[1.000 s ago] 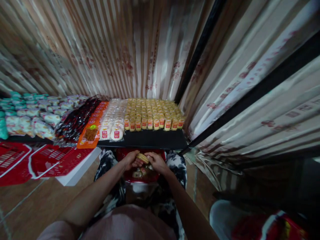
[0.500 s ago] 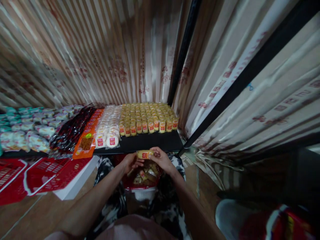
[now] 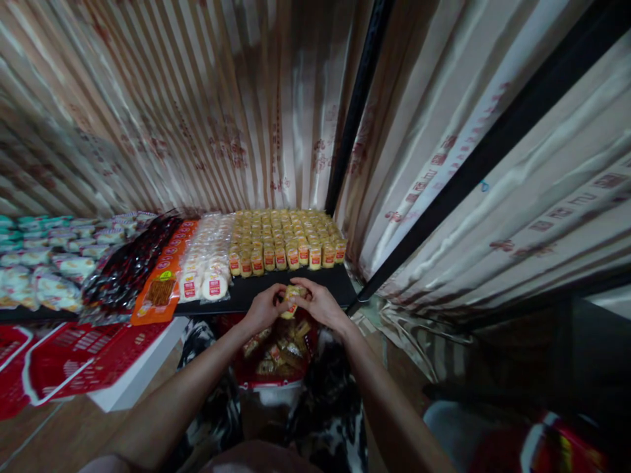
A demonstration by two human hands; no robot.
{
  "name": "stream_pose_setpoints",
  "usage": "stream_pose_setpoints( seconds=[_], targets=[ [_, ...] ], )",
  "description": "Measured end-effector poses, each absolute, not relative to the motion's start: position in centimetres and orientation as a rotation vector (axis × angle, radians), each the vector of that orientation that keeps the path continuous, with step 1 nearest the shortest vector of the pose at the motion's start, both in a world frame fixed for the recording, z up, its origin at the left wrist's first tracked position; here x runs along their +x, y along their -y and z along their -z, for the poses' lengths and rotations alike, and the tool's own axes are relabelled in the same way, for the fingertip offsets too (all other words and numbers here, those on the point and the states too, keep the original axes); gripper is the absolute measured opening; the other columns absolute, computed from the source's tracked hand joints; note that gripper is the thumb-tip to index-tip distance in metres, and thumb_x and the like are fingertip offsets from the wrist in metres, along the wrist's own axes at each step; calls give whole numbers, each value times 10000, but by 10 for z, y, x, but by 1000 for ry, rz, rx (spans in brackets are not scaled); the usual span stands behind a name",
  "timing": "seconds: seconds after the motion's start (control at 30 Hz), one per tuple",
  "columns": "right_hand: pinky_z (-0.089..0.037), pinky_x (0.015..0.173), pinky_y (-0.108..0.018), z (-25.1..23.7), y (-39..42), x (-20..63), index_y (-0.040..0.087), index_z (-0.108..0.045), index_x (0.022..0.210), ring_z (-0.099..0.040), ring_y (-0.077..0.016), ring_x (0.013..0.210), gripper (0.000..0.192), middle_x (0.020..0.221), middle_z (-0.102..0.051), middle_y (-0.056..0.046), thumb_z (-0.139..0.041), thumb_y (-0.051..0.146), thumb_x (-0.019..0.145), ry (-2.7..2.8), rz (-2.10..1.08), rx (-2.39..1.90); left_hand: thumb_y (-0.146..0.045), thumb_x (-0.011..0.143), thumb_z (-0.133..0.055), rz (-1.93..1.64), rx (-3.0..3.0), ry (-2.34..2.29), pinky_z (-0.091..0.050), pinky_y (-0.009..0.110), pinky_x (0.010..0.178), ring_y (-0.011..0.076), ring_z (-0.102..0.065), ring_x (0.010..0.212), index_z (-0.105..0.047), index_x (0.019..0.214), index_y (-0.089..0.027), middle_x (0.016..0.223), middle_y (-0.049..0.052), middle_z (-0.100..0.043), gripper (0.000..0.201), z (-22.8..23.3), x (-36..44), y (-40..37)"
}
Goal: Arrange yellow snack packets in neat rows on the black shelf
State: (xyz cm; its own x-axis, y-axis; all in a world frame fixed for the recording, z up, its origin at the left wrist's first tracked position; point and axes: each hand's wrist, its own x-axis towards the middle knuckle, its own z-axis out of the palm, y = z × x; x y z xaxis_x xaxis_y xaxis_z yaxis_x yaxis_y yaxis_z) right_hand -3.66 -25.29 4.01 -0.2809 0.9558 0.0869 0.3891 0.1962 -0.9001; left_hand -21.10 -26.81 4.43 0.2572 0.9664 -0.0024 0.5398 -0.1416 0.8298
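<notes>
Both hands' fingers [image 3: 309,293] closed around one yellow snack packet [image 3: 290,301].

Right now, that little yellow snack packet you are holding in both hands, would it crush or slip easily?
Probably light: the yellow packet sits pinched between the left hand and right hand with fingertips alone. Its shiny wrapper looks slick, so it may slide. The matching packets stand upright in neat rows on the black shelf, so they seem fairly firm, though likely to topple if nudged.
</notes>
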Motion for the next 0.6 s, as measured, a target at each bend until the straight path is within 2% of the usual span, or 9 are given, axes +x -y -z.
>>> stream_pose_setpoints(
  seconds=[0.2, 0.27, 0.4, 0.6],
  targets=[
    [-503, 633, -249, -10, 245, -38, 187, -493, 1250, -580, -114, 719, 500, 1067, -587, -89, -564, 341, 779, 1455, -921, -1282, -294, 755, -599, -854, 1633, -1565, -399, 205, 598, 83, -511, 607, -539, 931, -182, 865, -15, -609, 217, -32, -190, 246],
    [-515, 659, -273, 0, 240, -37, 177, -460, 1279, -591, -127, 736, 489, 1057, -595, -99, -503, 330, 816, 1377, -828, -1360, -240, 747, -608, -914, 1617, -1690, -421, 216, 641, 78, -520, 612, -537, 934, -182, 900, -5, -585, 209, -29, -179, 236],
    [-514, 750, -303, 13, 224, -29, 175, -516, 1233, -604, -153, 819, 408, 1009, -621, -87, -411, 246, 845, 1435, -664, -1444, -199, 765, -600, -1011, 1631, -1843, -441, 237, 697, 90, -532, 651, -548, 947, -170, 936, 27, -543, 191, -27, -156, 215],
    [-494, 795, -293, 20, 201, -17, 189, -552, 1220, -596, -152, 809, 449, 949, -620, -70, -357, 126, 821, 1564, -480, -1481, -183, 793, -588, -975, 1656, -1924, -435, 263, 749, 145, -553, 786, -548, 980, -139, 907, 56, -569, 196, -31, -131, 188]
  ],
)
